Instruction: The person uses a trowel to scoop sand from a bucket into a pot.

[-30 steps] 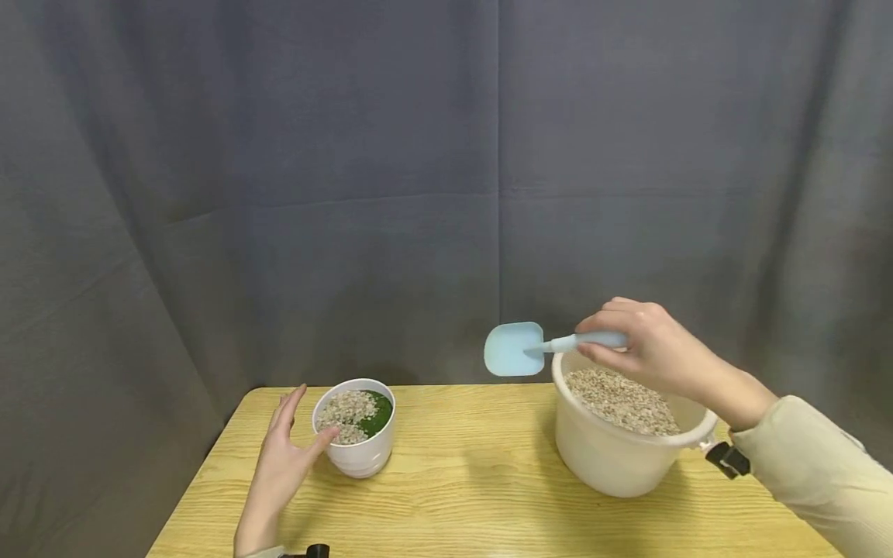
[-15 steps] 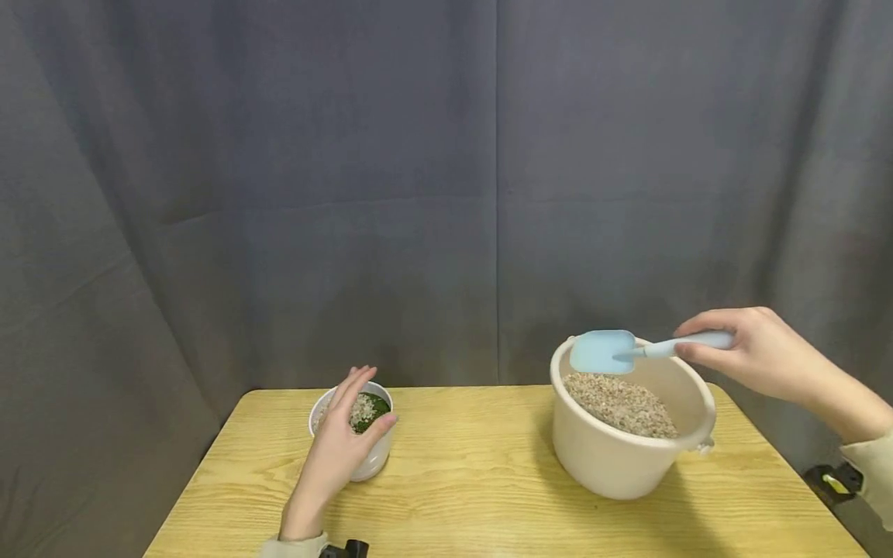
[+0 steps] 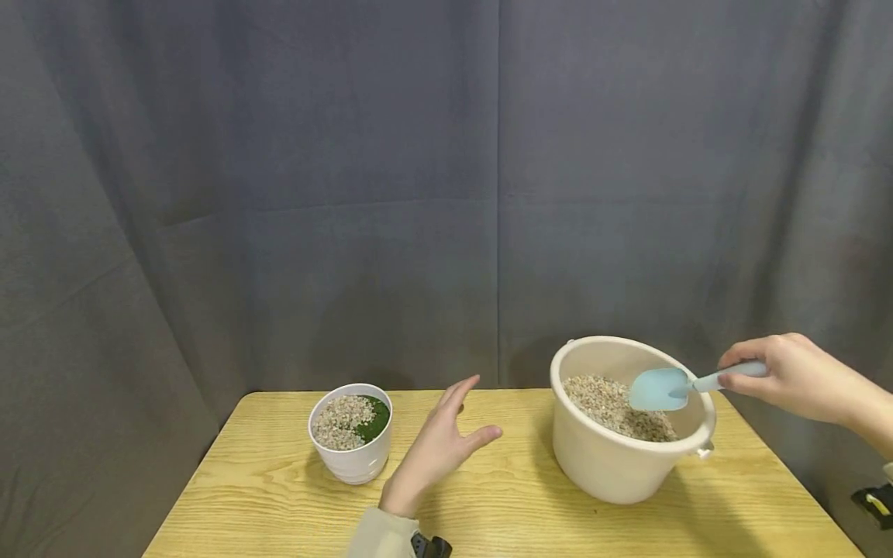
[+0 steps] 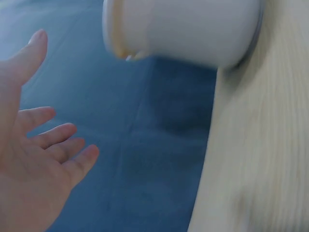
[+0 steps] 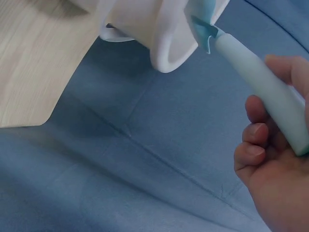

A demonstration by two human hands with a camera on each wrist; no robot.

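Observation:
My right hand [image 3: 784,376] grips the handle of a light blue scoop [image 3: 659,390], whose blade overlaps the opening of a white bucket [image 3: 614,465]. Pale gravel [image 3: 607,403] lies inside that bucket. In the right wrist view, fingers and thumb wrap the scoop's handle [image 5: 263,84]. My left hand [image 3: 439,449] is held over the middle of the table, fingers spread and holding nothing. To its left stands a small white pot [image 3: 356,463], with gravel [image 3: 342,422] over part of a dark green surface [image 3: 377,418]. The left wrist view has the bucket [image 4: 188,29] beyond the spread fingers.
The pot and bucket both stand on a wood-grain table [image 3: 502,511], near its back edge. A dark grey curtain [image 3: 391,194] hangs right behind the table and continues round both sides.
The right hand has carried the scoop rightward and lowered its blade from left of the bucket to over its gravel. My left hand has moved right, away from the pot.

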